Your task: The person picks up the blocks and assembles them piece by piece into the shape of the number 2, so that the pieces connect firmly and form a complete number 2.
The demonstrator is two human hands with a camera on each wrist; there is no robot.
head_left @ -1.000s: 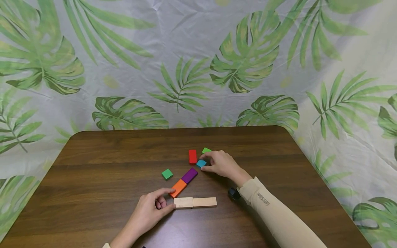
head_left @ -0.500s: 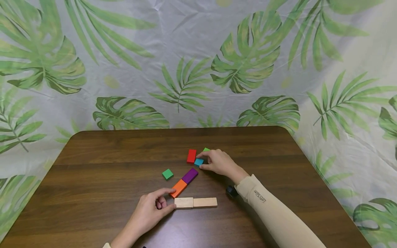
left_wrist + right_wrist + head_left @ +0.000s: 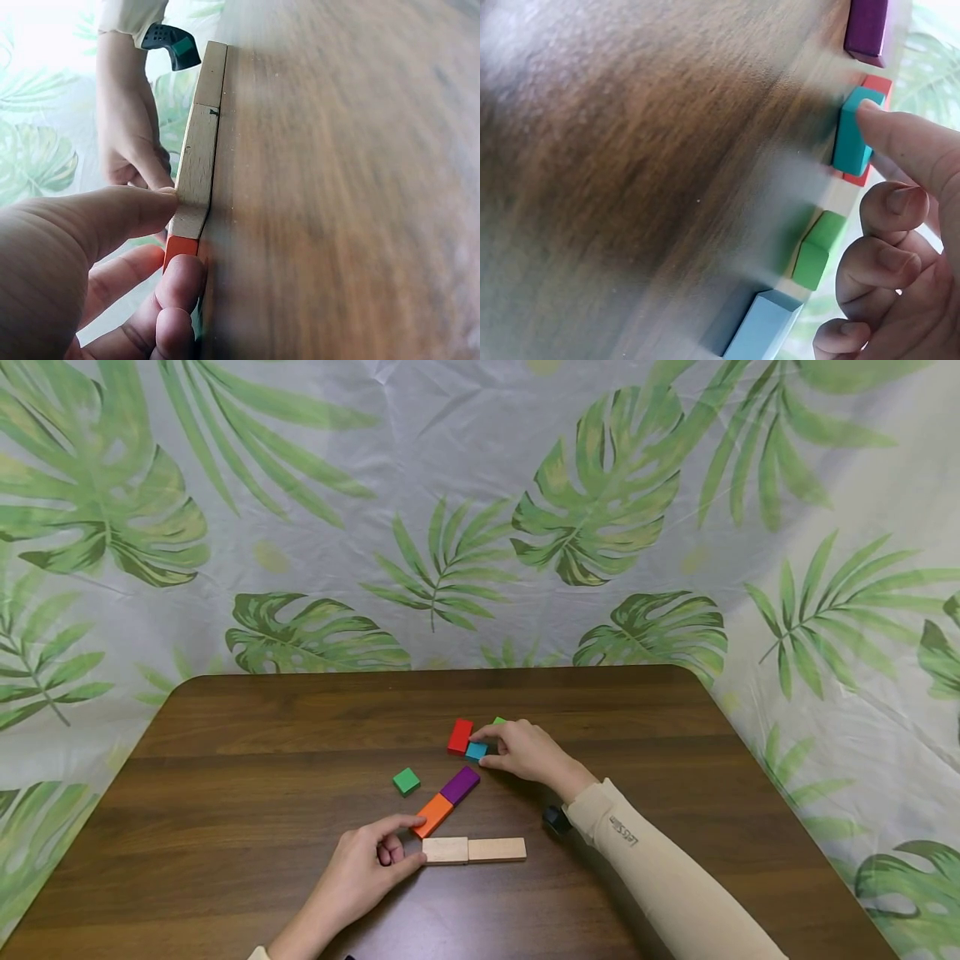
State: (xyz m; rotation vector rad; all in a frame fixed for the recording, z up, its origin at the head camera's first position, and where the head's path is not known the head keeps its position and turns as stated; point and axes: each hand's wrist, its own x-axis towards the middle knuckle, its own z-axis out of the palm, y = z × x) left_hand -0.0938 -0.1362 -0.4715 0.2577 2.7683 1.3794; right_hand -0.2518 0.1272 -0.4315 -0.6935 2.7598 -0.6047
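My right hand [image 3: 528,753] pinches a small blue block [image 3: 476,752] between thumb and index finger, right beside a red block [image 3: 460,737]. In the right wrist view the thumb lies on this blue block [image 3: 849,135], with the red block [image 3: 877,84] behind it. My left hand [image 3: 372,860] holds the corner where an orange block [image 3: 433,815] meets a plain wooden block [image 3: 445,851]. Its index fingertip touches the orange one, its thumb the plain one. A purple block [image 3: 460,786] continues the orange block's slanted line, and a second plain block [image 3: 497,850] continues the plain row.
A green block [image 3: 407,782] lies left of the slanted line. Partly hidden behind my right hand is a light green block [image 3: 500,721]. The right wrist view also shows a grey-blue block [image 3: 765,326]. A dark device [image 3: 556,820] sits at my right wrist, above the brown table [image 3: 247,777].
My right hand has slid the blue block left, up against the red block's side. The red block has shifted slightly left and turned a little. My left hand stays in place.
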